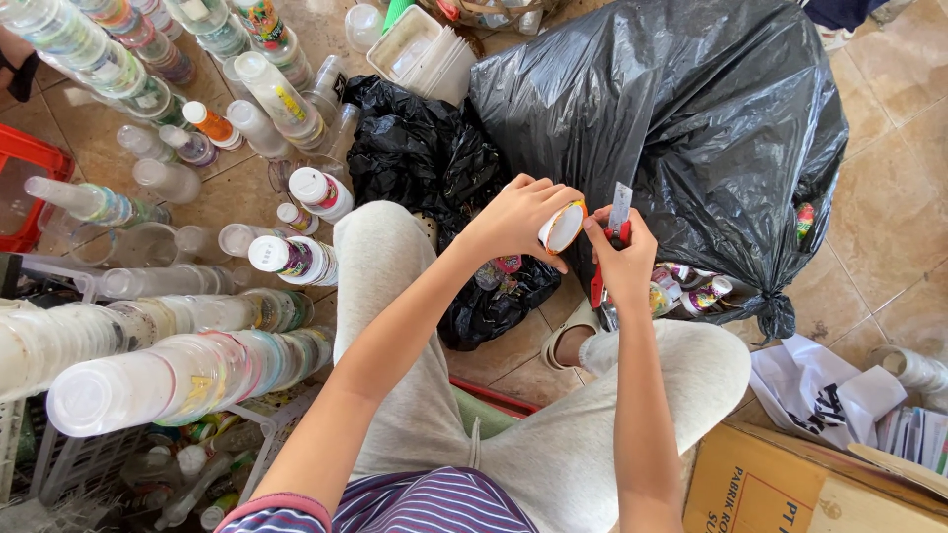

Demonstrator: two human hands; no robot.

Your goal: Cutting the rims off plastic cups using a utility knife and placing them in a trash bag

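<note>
Tiled floor (pixel 894 148) spreads under a seated person, crowded on the left with stacked clear plastic cups (pixel 178 380) and loose small bottles (pixel 296 259), some capped and still labelled. Two black plastic bags (pixel 691 118) sit ahead of the knees, the larger one open at its side with little bottles showing inside. Judging by the many labelled bottles lying about, much sorting remains. Both forearms reach forward and meet above the lap. The left hand (pixel 513 219) is closed around a small white container with an orange rim (pixel 563 227), tilted toward the other hand. The right hand (pixel 624 259) grips a red-handled utility knife (pixel 617 222), blade up, just beside the container.
</note>
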